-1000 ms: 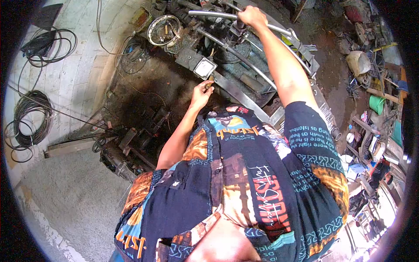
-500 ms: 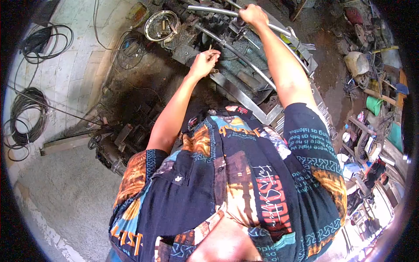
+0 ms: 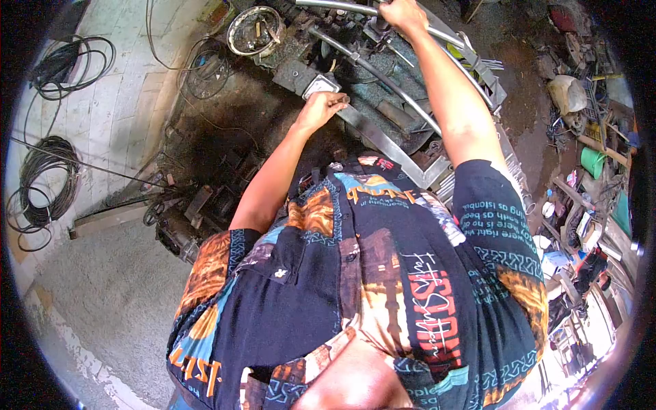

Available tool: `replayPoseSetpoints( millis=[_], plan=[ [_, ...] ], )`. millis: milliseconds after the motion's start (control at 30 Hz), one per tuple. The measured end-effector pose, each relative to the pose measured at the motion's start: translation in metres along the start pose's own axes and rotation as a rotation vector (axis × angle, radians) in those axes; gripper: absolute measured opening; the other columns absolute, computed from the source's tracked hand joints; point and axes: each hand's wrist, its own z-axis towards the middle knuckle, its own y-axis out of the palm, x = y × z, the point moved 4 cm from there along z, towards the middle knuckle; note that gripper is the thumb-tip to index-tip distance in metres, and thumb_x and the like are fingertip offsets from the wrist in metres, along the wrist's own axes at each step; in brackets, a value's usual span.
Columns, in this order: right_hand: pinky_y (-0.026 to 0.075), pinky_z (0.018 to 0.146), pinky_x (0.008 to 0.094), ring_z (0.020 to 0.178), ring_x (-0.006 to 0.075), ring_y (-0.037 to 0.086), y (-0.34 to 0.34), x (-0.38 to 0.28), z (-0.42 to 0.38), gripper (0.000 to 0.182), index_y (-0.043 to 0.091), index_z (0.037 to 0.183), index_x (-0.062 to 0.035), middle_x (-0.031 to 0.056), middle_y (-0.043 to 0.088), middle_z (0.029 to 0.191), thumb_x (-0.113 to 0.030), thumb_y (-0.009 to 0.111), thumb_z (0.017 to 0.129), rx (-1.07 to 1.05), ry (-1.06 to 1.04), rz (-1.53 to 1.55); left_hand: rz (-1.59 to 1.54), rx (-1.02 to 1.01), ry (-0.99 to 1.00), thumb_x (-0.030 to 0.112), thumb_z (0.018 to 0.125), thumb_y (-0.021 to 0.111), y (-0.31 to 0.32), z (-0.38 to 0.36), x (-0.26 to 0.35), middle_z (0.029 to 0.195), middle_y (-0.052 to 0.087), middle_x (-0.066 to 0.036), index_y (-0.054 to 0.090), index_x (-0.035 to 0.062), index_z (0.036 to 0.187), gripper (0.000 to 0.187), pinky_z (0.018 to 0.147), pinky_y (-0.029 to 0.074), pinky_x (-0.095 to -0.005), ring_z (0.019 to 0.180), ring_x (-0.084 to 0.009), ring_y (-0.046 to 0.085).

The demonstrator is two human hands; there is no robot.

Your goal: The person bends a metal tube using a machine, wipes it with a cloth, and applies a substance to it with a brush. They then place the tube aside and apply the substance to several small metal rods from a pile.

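My left hand [image 3: 320, 113] is closed at the near end of a long flat metal bar [image 3: 383, 142], beside a pale square metal piece [image 3: 321, 85]. What its fingers pinch is too small to make out. At the top, my right hand [image 3: 404, 17] is wrapped round a curved metal tube [image 3: 335, 5], which passes over a dark machine. A second curved tube [image 3: 389, 83] runs between my hands, over the cluttered metal work surface [image 3: 290, 76].
A round dirty basin [image 3: 255, 31] with small items stands at the upper left of the work surface. Coiled black cables [image 3: 48, 179] hang at the left. Scrap, tools and a green container [image 3: 591, 162] lie to the right. Machinery [image 3: 174, 229] sits below my left arm.
My left hand has moved slightly down, and the pale square piece beside it now shows. My right hand and its tube have shifted slightly upward in view.
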Motion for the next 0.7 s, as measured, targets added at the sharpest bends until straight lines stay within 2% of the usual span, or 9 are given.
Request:
replayPoseSetpoints(
  millis=[33,167,233,267,300,367,400,533,700],
  plan=[
    [0.05,0.089,0.0471,0.105,0.0425,0.061,-0.001,-0.001,-0.001,0.045,0.066,0.103,0.0056,0.0272,0.063,0.111,-0.028,0.055,0.076,-0.025,0.012,0.003,0.012,-0.061,-0.019,0.017,0.085,0.069,0.001,0.004,0.004,0.092,0.069,-0.02,0.068,0.0001,0.108,0.029,0.07,0.052,-0.0351,0.083,-0.0215,0.07],
    [0.05,0.09,0.0469,0.105,0.0419,0.061,0.004,-0.001,0.0,0.044,0.066,0.104,0.0046,0.026,0.064,0.111,-0.028,0.056,0.076,0.016,0.014,-0.005,0.134,-0.058,0.005,0.017,0.085,0.069,0.015,0.027,-0.009,0.088,0.069,-0.021,0.069,0.0017,0.107,0.027,0.071,0.052,-0.0378,0.082,-0.0276,0.07],
    [0.05,0.089,0.0468,0.105,0.0414,0.061,0.004,-0.002,0.0,0.044,0.066,0.103,0.0039,0.0255,0.064,0.111,-0.029,0.056,0.076,0.055,0.005,-0.023,0.314,-0.086,-0.138,0.019,0.085,0.068,0.023,0.039,-0.008,0.087,0.067,-0.022,0.07,0.0047,0.105,0.025,0.071,0.052,-0.04,0.08,-0.0332,0.068],
    [0.05,0.089,0.0468,0.105,0.0414,0.061,0.005,-0.002,0.0,0.044,0.066,0.103,0.0039,0.0255,0.064,0.111,-0.029,0.056,0.076,0.053,0.011,-0.026,0.386,-0.086,-0.224,0.025,0.085,0.068,0.026,0.045,-0.004,0.088,0.067,-0.021,0.071,0.0054,0.099,0.024,0.072,0.052,-0.0435,0.081,-0.0378,0.067],
    [0.05,0.089,0.0469,0.105,0.0412,0.061,0.005,-0.002,0.001,0.045,0.066,0.104,0.0039,0.0258,0.064,0.111,-0.03,0.056,0.076,0.046,0.013,-0.017,0.382,-0.091,-0.224,0.025,0.085,0.068,0.033,0.05,-0.007,0.088,0.067,-0.021,0.071,0.0054,0.099,0.024,0.072,0.052,-0.0435,0.081,-0.0378,0.067],
    [0.05,0.089,0.047,0.105,0.041,0.061,0.006,-0.003,0.001,0.045,0.066,0.104,0.0039,0.026,0.063,0.111,-0.03,0.056,0.076,0.039,0.02,-0.01,0.507,-0.093,-0.356,0.03,0.084,0.068,0.039,0.063,-0.02,0.086,0.067,-0.022,0.072,0.0054,0.093,0.027,0.074,0.053,-0.0459,0.083,-0.0391,0.067],
    [0.05,0.089,0.047,0.104,0.0409,0.061,0.006,-0.005,0.0,0.045,0.066,0.104,0.004,0.0263,0.063,0.11,-0.03,0.056,0.076,0.02,0.019,-0.018,0.485,-0.101,-0.388,0.03,0.084,0.069,0.04,0.069,-0.022,0.087,0.067,-0.025,0.071,0.0012,0.088,0.03,0.077,0.053,-0.0466,0.086,-0.0406,0.066],
    [0.05,0.088,0.0466,0.101,0.0407,0.063,0.003,-0.007,0.0,0.044,0.067,0.1,0.0049,0.0272,0.064,0.107,-0.029,0.056,0.075,-0.012,0.014,-0.019,0.573,-0.153,-0.38,0.026,0.083,0.068,0.042,0.081,-0.023,0.095,0.067,-0.027,0.07,-0.005,0.09,0.032,0.082,0.053,-0.0456,0.092,-0.0394,0.066],
    [0.051,0.087,0.0459,0.1,0.0402,0.064,0.008,-0.008,0.006,0.044,0.068,0.099,0.0052,0.0271,0.065,0.105,-0.028,0.057,0.073,0.022,-0.011,-0.028,0.589,-0.161,-0.406,0.027,0.084,0.066,0.044,0.075,-0.019,0.098,0.067,-0.025,0.07,-0.0021,0.095,0.031,0.084,0.053,-0.0454,0.096,-0.0391,0.065]
  ],
)
